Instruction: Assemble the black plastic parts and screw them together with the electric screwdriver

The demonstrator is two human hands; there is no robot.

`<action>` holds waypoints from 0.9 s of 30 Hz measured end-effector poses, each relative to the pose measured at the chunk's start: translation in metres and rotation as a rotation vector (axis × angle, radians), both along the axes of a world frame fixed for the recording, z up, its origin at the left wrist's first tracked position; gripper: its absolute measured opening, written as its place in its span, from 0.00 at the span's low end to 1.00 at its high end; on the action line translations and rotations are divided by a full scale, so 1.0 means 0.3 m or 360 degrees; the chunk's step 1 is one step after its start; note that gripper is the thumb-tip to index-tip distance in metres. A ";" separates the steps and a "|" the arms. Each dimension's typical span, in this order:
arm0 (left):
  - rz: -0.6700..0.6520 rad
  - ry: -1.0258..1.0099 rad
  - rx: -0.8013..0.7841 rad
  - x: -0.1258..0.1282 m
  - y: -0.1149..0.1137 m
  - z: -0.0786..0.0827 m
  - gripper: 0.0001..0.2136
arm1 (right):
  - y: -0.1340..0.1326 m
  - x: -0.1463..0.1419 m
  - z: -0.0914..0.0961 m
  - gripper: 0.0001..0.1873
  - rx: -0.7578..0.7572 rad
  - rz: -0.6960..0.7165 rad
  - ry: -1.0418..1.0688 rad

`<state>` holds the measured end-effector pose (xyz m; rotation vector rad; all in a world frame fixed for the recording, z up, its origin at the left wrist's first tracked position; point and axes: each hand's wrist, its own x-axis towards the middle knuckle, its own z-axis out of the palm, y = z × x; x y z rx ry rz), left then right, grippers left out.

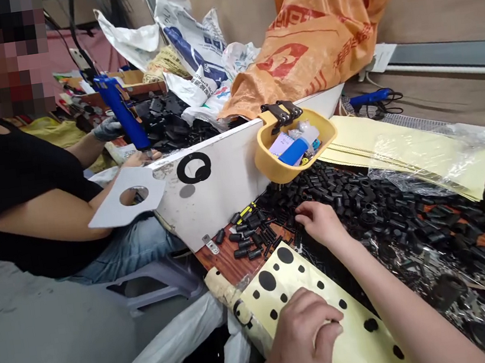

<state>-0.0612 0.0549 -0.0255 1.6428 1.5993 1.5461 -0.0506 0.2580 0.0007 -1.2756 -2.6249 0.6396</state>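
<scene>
My left hand (pixel 304 331) is over a pale yellow sheet with black round spots (pixel 281 310), thumb and forefinger pinched together. A tiny dark bit shows at those fingertips, too small to name. Farther forward, my right hand (pixel 322 224) is at the near-left edge of a heap of black plastic parts (pixel 346 191), its fingers curled inward. What the right fingertips hold, if anything, is hidden. Just left of that hand, short black cylinders (pixel 246 243) and thin black pieces lie on the reddish-brown tabletop (pixel 222 266).
A white divider (pixel 231 165) carries a clipped yellow bin (pixel 268 169). Beyond it, a co-worker (pixel 36 173) holds a blue power screwdriver (pixel 121 111). An orange sack (pixel 300 43) leans behind. Pale yellow sheets (pixel 417 152) and metal parts (pixel 441 262) lie to the right.
</scene>
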 end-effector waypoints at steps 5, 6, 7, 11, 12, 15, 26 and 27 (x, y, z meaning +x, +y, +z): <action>0.0105 -0.0460 -0.0455 -0.018 0.061 0.051 0.07 | -0.011 -0.079 -0.013 0.13 -0.0063 -0.0048 -0.0087; 0.0120 -0.0584 -0.0535 -0.020 0.071 0.058 0.07 | -0.005 -0.082 -0.012 0.12 -0.0093 -0.0048 -0.0081; 0.0124 -0.0721 -0.0602 -0.022 0.079 0.062 0.07 | 0.002 -0.079 -0.008 0.12 -0.0129 -0.0046 -0.0065; 0.0024 -0.1370 -0.0755 -0.030 0.091 0.064 0.06 | 0.013 0.002 0.036 0.09 -0.0320 -0.0076 0.0095; -0.0017 -0.1554 -0.0758 -0.032 0.091 0.065 0.10 | 0.002 0.036 0.052 0.09 -0.0382 -0.0081 0.0153; -0.0127 -0.2046 -0.0689 -0.037 0.087 0.072 0.22 | -0.067 0.146 0.098 0.11 -0.0601 0.0000 0.0296; -0.0021 -0.2116 -0.0620 -0.018 0.020 0.051 0.17 | -0.152 0.208 0.124 0.17 -0.1189 0.0694 0.0172; 0.0004 -0.2097 -0.0617 -0.014 0.016 0.046 0.17 | -0.135 0.190 0.112 0.16 -0.1112 0.0693 0.0143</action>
